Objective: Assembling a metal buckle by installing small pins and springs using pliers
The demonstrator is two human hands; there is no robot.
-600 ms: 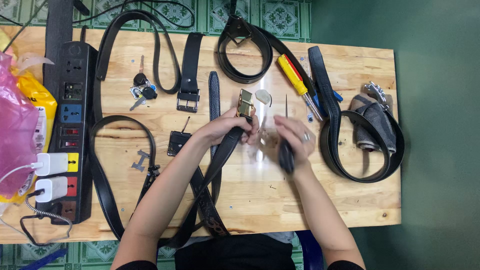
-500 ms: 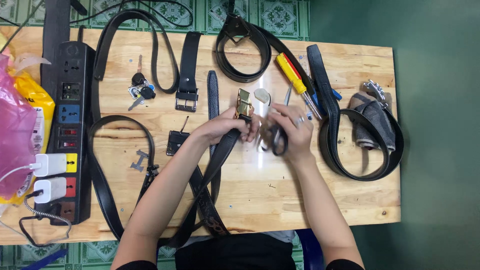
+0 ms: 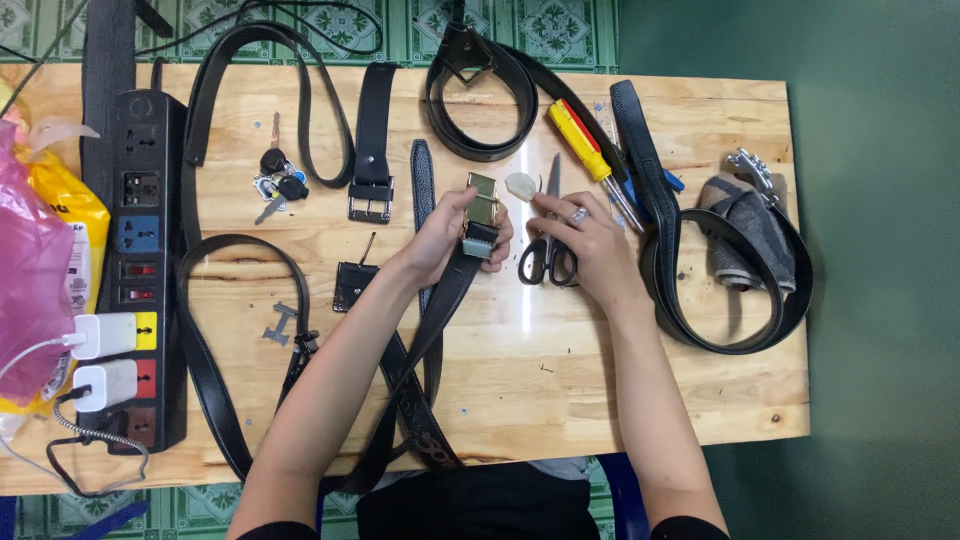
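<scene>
left hand [image 3: 450,235] pinches the gold buckle [image 3: 481,203], lifting its black belt [image 3: 425,345] end off the wooden table [image 3: 600,400] for access | right hand [image 3: 585,240] rests loosely on scissors [image 3: 548,250], fingers not closed around them, handy beside it

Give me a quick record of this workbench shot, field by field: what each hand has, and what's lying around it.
Left hand: holds a black belt at its gold buckle
Right hand: resting on black-handled scissors lying on the table
Surface: wooden table
Right of hands: yellow screwdriver, coiled belt around a grey cloth
Left of hands: keys, black power strip
</scene>
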